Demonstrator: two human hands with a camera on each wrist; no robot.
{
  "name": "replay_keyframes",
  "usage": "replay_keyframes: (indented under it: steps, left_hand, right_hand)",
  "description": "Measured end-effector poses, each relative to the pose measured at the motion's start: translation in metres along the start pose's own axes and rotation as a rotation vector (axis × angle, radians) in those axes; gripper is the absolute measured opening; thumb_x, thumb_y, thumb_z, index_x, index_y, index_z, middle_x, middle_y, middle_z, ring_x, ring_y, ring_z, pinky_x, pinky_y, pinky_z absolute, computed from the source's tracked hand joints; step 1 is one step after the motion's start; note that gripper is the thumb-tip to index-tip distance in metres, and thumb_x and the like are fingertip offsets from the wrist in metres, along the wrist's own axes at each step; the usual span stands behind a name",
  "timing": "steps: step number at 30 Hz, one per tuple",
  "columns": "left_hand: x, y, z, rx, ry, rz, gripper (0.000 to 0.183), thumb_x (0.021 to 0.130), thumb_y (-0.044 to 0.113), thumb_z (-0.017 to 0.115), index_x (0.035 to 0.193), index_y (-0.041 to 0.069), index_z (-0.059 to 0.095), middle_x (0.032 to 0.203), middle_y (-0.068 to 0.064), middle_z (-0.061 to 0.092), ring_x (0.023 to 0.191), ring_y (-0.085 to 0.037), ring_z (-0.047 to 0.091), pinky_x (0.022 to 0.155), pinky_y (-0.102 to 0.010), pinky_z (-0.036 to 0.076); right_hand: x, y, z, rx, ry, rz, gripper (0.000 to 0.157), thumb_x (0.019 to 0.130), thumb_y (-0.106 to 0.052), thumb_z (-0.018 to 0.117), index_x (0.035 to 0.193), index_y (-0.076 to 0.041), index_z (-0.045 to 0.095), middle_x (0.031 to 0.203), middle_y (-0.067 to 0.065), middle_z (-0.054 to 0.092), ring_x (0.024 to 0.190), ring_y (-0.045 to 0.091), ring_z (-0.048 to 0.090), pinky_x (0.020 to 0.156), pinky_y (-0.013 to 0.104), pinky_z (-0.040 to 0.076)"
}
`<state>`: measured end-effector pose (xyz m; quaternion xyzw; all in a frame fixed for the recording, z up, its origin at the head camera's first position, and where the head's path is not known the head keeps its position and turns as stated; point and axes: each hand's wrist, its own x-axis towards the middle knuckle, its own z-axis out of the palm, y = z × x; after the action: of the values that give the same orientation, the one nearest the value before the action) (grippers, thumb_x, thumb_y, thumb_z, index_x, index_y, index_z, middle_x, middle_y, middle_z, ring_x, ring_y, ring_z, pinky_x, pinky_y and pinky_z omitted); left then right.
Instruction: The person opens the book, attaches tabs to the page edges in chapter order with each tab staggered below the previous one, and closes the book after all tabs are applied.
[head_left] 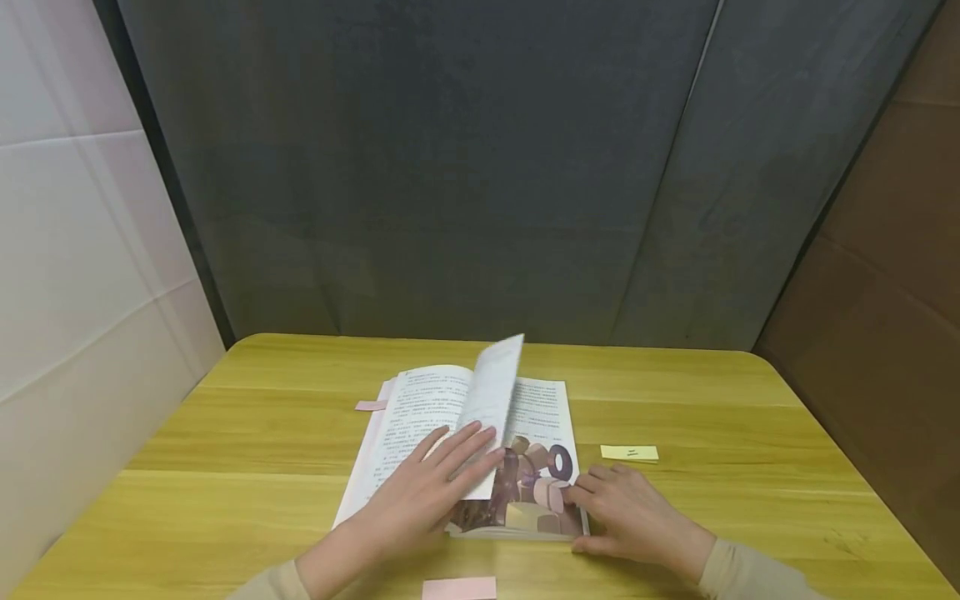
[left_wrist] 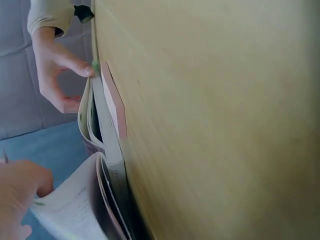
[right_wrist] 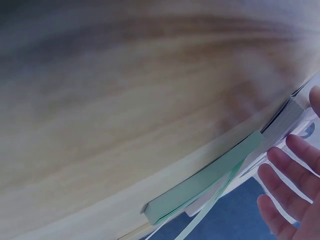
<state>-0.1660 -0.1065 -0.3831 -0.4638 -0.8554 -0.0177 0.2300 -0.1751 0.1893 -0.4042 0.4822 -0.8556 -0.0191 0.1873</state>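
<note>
An open book (head_left: 423, 396) with printed text lies on the table, and one white page (head_left: 491, 383) stands raised near its middle. My left hand (head_left: 431, 483) lies across this page with its fingers fairly straight; its thumb is hidden in the head view. In the left wrist view that page (left_wrist: 70, 210) bends up beside the fingers. My right hand (head_left: 626, 512) is at the book's lower right corner, index finger on the illustrated page (head_left: 528, 500) and thumb low at the edge. The right wrist view shows its fingers (right_wrist: 297, 182) spread and relaxed.
A yellow sticky-note pad (head_left: 628, 453) with small dark marks lies right of the book. A pink sticky-note pad (head_left: 459, 588) is at the near edge. From the book's left side sticks a pink tab (head_left: 371, 406). A dark curtain (head_left: 450, 183) stands behind the wooden table (head_left: 712, 408).
</note>
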Motion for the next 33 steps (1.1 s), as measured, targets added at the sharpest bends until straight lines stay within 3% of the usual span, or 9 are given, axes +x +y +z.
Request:
replay_keyframes:
  steps: [5, 11, 14, 19, 23, 27, 30, 33]
  left_hand:
    - [-0.001, 0.0, -0.004, 0.138, -0.071, -0.013, 0.1, 0.055, 0.011, 0.075, 0.14, 0.011, 0.021, 0.144, -0.012, 0.012, 0.131, -0.027, 0.005, 0.1, -0.051, 0.006]
    - [-0.006, -0.002, 0.002, 0.228, -0.127, -0.042, 0.093, 0.055, 0.018, 0.076, 0.136, 0.013, 0.031, 0.14, -0.013, 0.025, 0.129, -0.028, 0.017, 0.098, -0.054, 0.007]
    - [-0.008, -0.002, 0.006, 0.217, -0.155, -0.065, 0.087, 0.06, 0.019, 0.073, 0.136, 0.014, 0.033, 0.137, -0.011, 0.032, 0.125, -0.027, 0.026, 0.098, -0.053, 0.012]
    - [-0.008, 0.0, 0.011, 0.09, -0.192, -0.095, 0.072, 0.07, 0.021, 0.067, 0.134, 0.012, 0.035, 0.129, -0.011, 0.043, 0.116, -0.026, 0.04, 0.091, -0.046, 0.032]
    - [-0.005, 0.002, 0.014, 0.068, -0.191, -0.094, 0.058, 0.073, 0.02, 0.063, 0.128, 0.013, 0.045, 0.11, -0.007, 0.055, 0.098, -0.021, 0.052, 0.069, -0.033, 0.045]
    - [0.0, 0.005, 0.016, 0.079, -0.169, -0.114, 0.041, 0.079, 0.031, 0.056, 0.117, 0.015, 0.055, 0.087, -0.002, 0.056, 0.076, -0.016, 0.053, 0.05, -0.025, 0.041]
    - [0.005, 0.008, 0.016, 0.064, -0.193, -0.156, 0.052, 0.081, 0.052, 0.049, 0.117, 0.015, 0.055, 0.086, -0.003, 0.056, 0.071, -0.017, 0.053, 0.047, -0.026, 0.041]
    - [0.008, 0.01, 0.017, 0.059, -0.229, -0.185, 0.072, 0.073, 0.069, 0.043, 0.119, 0.016, 0.053, 0.089, -0.006, 0.057, 0.073, -0.019, 0.054, 0.046, -0.027, 0.042]
  right_hand:
    - [0.001, 0.0, 0.0, 0.006, 0.0, -0.006, 0.044, 0.07, -0.055, 0.061, 0.092, -0.016, 0.06, 0.084, -0.006, 0.056, 0.075, 0.011, 0.05, 0.064, 0.031, 0.045]
    - [0.002, 0.0, 0.0, 0.009, -0.014, 0.002, 0.043, 0.07, -0.054, 0.062, 0.091, -0.017, 0.06, 0.085, -0.006, 0.056, 0.076, 0.011, 0.05, 0.064, 0.031, 0.045]
    - [0.001, 0.0, -0.001, 0.009, -0.021, 0.002, 0.044, 0.07, -0.054, 0.061, 0.092, -0.016, 0.06, 0.085, -0.006, 0.056, 0.076, 0.011, 0.05, 0.065, 0.031, 0.045]
    - [0.001, 0.001, 0.0, 0.003, -0.017, -0.005, 0.045, 0.07, -0.055, 0.061, 0.092, -0.016, 0.06, 0.084, -0.006, 0.055, 0.075, 0.01, 0.049, 0.064, 0.03, 0.045]
    - [0.001, 0.001, 0.0, 0.0, -0.021, -0.004, 0.045, 0.071, -0.055, 0.061, 0.093, -0.016, 0.061, 0.085, -0.005, 0.056, 0.076, 0.011, 0.05, 0.063, 0.03, 0.046]
    - [0.001, 0.001, 0.0, 0.003, -0.024, -0.001, 0.045, 0.071, -0.055, 0.061, 0.093, -0.016, 0.061, 0.085, -0.005, 0.056, 0.077, 0.011, 0.05, 0.065, 0.031, 0.046]
    - [0.001, 0.001, -0.001, 0.004, -0.03, 0.004, 0.045, 0.071, -0.055, 0.061, 0.094, -0.016, 0.061, 0.086, -0.005, 0.056, 0.078, 0.011, 0.05, 0.066, 0.032, 0.046]
    - [0.001, 0.001, 0.0, 0.002, -0.038, 0.01, 0.045, 0.071, -0.054, 0.06, 0.094, -0.016, 0.06, 0.086, -0.005, 0.056, 0.078, 0.011, 0.051, 0.067, 0.033, 0.046]
